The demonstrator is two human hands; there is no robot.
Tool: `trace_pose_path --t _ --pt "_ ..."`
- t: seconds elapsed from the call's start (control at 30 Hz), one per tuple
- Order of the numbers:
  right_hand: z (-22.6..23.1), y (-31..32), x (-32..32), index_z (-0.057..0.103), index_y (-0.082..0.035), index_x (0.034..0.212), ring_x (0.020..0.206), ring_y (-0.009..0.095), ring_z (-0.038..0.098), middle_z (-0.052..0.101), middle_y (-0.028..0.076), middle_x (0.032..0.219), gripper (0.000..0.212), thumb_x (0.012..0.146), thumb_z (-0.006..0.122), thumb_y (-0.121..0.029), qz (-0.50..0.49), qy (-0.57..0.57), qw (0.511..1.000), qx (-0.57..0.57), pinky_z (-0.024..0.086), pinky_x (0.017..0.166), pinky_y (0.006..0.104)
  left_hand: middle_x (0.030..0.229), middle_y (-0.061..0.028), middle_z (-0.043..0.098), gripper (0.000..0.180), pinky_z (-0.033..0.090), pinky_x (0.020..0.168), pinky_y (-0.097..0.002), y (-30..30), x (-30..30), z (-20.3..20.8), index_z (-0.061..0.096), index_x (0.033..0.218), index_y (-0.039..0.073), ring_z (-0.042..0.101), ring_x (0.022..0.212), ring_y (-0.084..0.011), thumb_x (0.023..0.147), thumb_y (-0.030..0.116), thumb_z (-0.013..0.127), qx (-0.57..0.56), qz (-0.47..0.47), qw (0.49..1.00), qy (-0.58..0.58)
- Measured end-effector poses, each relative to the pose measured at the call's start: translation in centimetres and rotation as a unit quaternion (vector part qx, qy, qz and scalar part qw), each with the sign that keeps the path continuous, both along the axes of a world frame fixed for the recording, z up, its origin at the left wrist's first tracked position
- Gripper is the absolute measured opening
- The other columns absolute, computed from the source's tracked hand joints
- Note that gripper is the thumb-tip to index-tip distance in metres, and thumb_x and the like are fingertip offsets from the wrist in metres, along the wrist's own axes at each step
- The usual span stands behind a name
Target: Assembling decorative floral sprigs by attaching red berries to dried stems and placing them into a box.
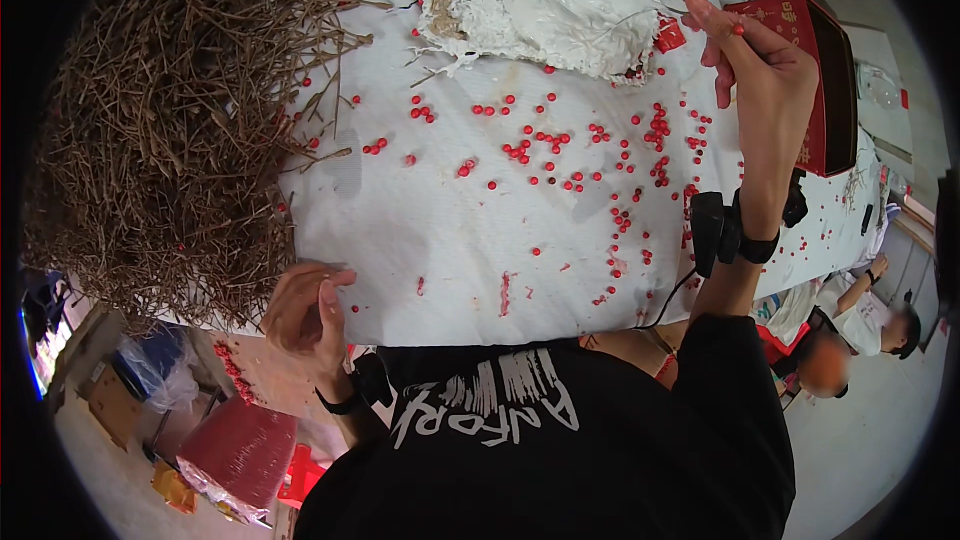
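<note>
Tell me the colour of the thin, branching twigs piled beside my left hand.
The twigs are brown, showing best in the head view.

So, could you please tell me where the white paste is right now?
In the head view, the white paste lies near the top, right of centre, just left of the right hand.

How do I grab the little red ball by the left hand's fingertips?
Pinch the red ball round its middle with finger and thumb, probably from above: it's small, round and apart from other balls on the white cover, and a sideways push might roll it.
</note>
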State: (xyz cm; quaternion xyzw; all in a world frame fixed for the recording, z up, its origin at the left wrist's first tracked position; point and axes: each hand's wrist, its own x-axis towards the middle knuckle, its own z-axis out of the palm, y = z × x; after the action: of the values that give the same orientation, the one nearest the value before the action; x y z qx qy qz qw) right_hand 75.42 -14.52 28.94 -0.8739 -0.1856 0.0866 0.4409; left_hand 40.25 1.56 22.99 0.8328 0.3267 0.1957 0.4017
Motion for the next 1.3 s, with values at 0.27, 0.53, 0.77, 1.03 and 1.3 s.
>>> trace_pose_path --t 0.27,0.53,0.77,1.03,1.3 --pt "-1.9 -0.5 0.2 0.072 0.0 0.078 0.046 0.002 0.039 0.053 -0.001 0.056 0.02 0.08 0.073 -0.021 -0.025 0.029 0.999 -0.017 0.029 0.041 0.0196 0.069 -0.0087 0.067 0.018 0.048 0.062 -0.0303 0.0 0.1 -0.4 0.067 0.074 -0.003 0.062 0.069 -0.0242 0.084 0.009 0.058 0.0 0.006 1.0 -0.004" --pt "-1.6 0.2 0.0 0.071 -0.001 0.073 0.043 0.002 0.041 0.053 -0.001 0.053 0.026 0.077 0.076 -0.026 -0.027 -0.007 0.993 -0.113 0.03 0.041 0.0206 0.068 -0.0078 0.067 0.02 0.048 0.061 -0.0299 -0.2 0.2 -0.3 0.066 0.072 -0.002 0.062 0.068 -0.0236 0.085 0.01 0.058 0.009 0.015 1.0 -0.004" --pt "-2.3 0.1 0.3 0.072 -0.002 0.075 0.042 0.003 0.043 0.054 0.0 0.054 0.028 0.076 0.077 -0.03 -0.006 0.001 0.992 -0.128 0.029 0.041 0.0205 0.068 -0.0078 0.067 0.021 0.048 0.06 -0.0293 -0.1 0.4 -0.4 0.065 0.071 -0.002 0.062 0.068 -0.0232 0.086 0.01 0.058 0.011 0.013 1.0 -0.01" --pt "0.8 0.7 -0.9 0.073 -0.002 0.077 0.043 0.003 0.042 0.054 0.0 0.055 0.024 0.077 0.075 -0.026 -0.015 -0.016 0.998 -0.055 0.03 0.041 0.0201 0.068 -0.0079 0.067 0.021 0.047 0.058 -0.0283 -0.2 0.3 -0.3 0.066 0.072 -0.002 0.063 0.068 -0.0227 0.086 0.01 0.058 0.012 0.018 1.0 -0.007" --pt "-1.9 -0.1 0.0 0.073 -0.001 0.077 0.043 0.002 0.04 0.052 -0.001 0.055 0.022 0.078 0.074 -0.023 -0.001 0.015 1.0 -0.021 0.03 0.041 0.0193 0.068 -0.0079 0.067 0.022 0.047 0.058 -0.0278 -0.2 0.2 -0.3 0.066 0.072 -0.003 0.063 0.069 -0.0219 0.087 0.011 0.058 0.002 0.027 1.0 -0.011"
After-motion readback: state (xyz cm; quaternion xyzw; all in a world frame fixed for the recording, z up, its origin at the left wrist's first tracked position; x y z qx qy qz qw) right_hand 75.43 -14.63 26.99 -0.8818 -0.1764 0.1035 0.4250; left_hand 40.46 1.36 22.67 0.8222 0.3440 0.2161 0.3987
